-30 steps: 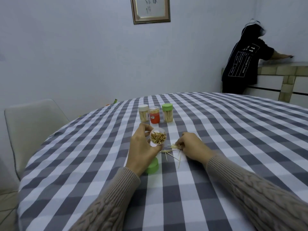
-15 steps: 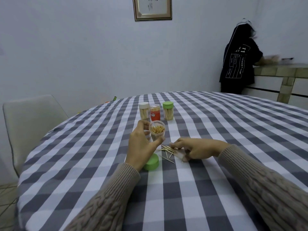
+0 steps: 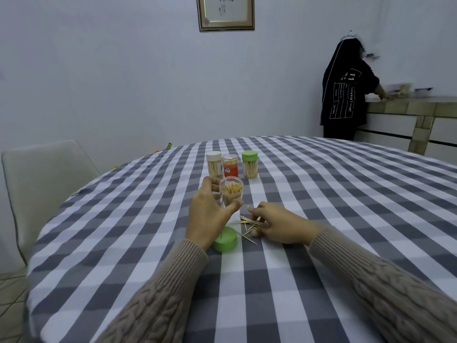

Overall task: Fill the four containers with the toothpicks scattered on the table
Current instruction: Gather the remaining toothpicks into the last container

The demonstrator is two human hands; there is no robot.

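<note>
We logged one open container: a clear plastic cylinder, lidless, packed with pale wooden toothpicks standing on end. It served as our landmark. The left hand held it upright, its grip curled round the wall with thumb in front and fingers behind; we could not tell whether its base touched the desk.

Just behind the open container stood three closed cylinders in a row:
- white-capped container, clear wall, toothpicks inside;
- orange container, clear lid, orange label round the body;
- green-capped container, clear wall, toothpicks inside.

Just in front of the open container, partly under the left wrist, lay a round green lid, smooth plastic, flat on the cloth.

To the right of the open container and slightly nearer us lay the loose toothpicks, thin pointed slivers crossing one another. The right hand rested over them, its grip narrow, fingers curled and pinching several sticks.

The desk was round, covered in a grey-and-white checked cloth. Both sleeves were beige cable knit.
</note>
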